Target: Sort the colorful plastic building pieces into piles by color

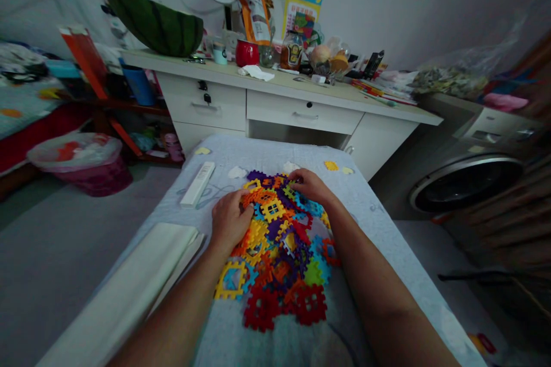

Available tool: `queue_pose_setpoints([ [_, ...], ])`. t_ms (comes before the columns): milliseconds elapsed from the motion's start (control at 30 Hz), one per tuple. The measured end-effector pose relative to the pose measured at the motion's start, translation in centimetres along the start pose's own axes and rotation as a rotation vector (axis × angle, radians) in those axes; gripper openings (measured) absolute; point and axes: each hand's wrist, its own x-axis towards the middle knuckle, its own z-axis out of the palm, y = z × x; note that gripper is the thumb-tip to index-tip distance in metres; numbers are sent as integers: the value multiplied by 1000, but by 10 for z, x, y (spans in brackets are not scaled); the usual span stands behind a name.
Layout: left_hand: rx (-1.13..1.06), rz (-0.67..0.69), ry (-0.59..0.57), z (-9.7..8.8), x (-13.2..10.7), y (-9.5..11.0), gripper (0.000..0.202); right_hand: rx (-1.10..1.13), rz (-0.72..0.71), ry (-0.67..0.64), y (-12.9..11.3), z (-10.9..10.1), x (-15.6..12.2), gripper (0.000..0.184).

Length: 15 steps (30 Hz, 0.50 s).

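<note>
A heap of colourful interlocking plastic pieces (272, 210) with toothed edges lies on a cloth-covered table (387, 264). Some pieces have window-like cut-outs. My left hand (230, 221) rests against the heap's left side, thumb apart from the fingers, beside orange and yellow pieces; its fingertips are partly hidden. At the heap's far right edge, my right hand (313, 186) has its fingers curled in a pinch at a green interlocking piece (289, 191). Two red pieces (262, 307) lie at the near end of the heap.
Left of the heap are a white narrow box (198, 184) and a folded white sheet (142, 264). Beyond the table stands a white desk (275, 104) bearing jars and a watermelon-shaped object (157, 23). A washing machine (465, 155) stands right, a pink bin (86, 169) left.
</note>
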Motion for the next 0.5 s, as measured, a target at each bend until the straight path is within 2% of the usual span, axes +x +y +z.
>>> queue_pose_setpoints([
  [167, 11, -6, -1, 1, 0, 0, 32, 133, 18, -6, -4, -10, -3, 9],
  [333, 7, 3, 3, 1, 0, 0, 31, 150, -4, 47, -8, -11, -4, 11],
  [500, 13, -1, -6, 0, 0, 0, 32, 221, -24, 19, -13, -13, -5, 21],
])
